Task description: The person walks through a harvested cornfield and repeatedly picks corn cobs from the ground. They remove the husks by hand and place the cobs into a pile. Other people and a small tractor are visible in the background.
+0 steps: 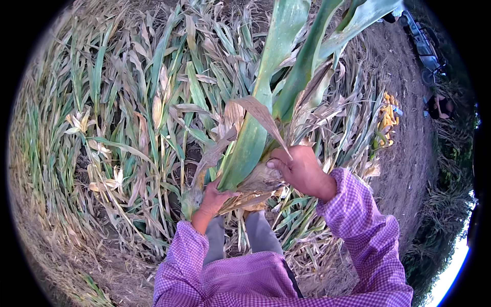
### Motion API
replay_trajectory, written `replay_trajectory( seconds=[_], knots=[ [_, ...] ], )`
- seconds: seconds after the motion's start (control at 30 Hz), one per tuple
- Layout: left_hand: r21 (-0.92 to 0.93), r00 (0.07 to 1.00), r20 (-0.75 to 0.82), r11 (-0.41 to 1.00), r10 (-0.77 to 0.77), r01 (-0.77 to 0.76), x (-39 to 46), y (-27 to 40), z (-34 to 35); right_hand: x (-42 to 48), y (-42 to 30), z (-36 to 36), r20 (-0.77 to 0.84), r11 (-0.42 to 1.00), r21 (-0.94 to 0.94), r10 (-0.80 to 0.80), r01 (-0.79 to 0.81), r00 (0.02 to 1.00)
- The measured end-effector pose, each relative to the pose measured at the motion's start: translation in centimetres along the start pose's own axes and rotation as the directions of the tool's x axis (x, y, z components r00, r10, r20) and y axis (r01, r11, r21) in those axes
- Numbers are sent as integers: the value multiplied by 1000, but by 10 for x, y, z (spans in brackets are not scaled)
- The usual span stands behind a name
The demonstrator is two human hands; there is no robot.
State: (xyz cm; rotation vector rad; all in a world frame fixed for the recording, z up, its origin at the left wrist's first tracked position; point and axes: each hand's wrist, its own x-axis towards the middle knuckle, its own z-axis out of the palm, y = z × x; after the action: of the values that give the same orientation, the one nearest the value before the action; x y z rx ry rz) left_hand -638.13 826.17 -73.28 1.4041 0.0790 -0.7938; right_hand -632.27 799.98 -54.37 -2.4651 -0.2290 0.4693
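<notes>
Across my lap area, in front of my legs, lies a corn stalk with long green leaves reaching up and away from me. My right hand is clenched around dry husk and leaf at its near part, thumb on top. Lower and to the left, my left hand grips the base of a broad green leaf along with dry leaves. Pale brown husk shows between the two hands. Leaves and fingers hide whether an ear is inside it.
Felled corn stalks cover the ground ahead and left. Opened husks lie among them. At right are a heap of yellow corn ears, a dirt strip, a seated person and a parked motor vehicle.
</notes>
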Motion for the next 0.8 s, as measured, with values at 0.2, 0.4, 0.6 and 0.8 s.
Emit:
replay_trajectory(
  seconds=[0.2, 0.4, 0.6, 0.8],
  knots=[
    [215, 980, -107, 966, 170, -144, -12, -12, 28, 3, -27, 41, 62, 823, -438, -374, 362, 925],
    [691, 913, -153, 702, 377, -174, -5, -97, 47, -10, -61, 155, 231, 844, -445, -215, 299, 949],
    [-69, 992, -119, 996, 44, -52, 12, -64, 55, -35, -107, 181, 233, 938, -213, -223, 273, 947],
    [-744, 970, 245, 642, 6, 184, 20, -61, -8, -69, -81, 12, 53, 925, -381, 11, 10, 999]
  ],
)
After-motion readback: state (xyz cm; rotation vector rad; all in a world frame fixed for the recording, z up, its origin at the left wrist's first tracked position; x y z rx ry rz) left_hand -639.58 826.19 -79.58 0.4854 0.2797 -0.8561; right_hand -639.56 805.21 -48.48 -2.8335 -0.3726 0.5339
